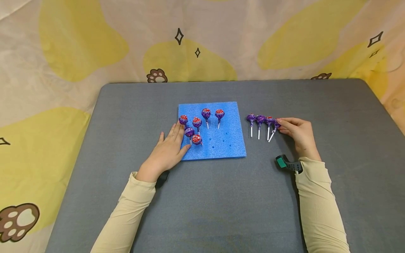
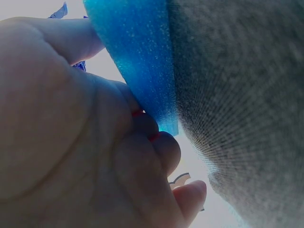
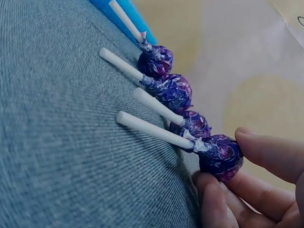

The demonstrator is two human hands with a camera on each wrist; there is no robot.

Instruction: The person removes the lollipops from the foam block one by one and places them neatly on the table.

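A blue foam block (image 1: 218, 147) lies on the grey table, with several purple-and-red wrapped lollipops (image 1: 206, 113) standing in it by their white sticks. My left hand (image 1: 167, 149) rests flat along the block's left edge, its straight fingers beside the lollipops there. In the left wrist view the palm lies against the side of the foam (image 2: 142, 61). To the right of the block, a row of loose lollipops (image 1: 260, 119) lies with sticks toward me. My right hand (image 1: 299, 135) pinches the wrapped head of the rightmost lollipop (image 3: 221, 156) between thumb and fingers.
Small holes (image 1: 223, 141) dot the front right part of the foam. The grey table (image 1: 221, 203) reaches back to a cream and yellow patterned cloth (image 1: 215, 63). A dark strap with a green piece (image 1: 281, 162) sits at the right wrist.
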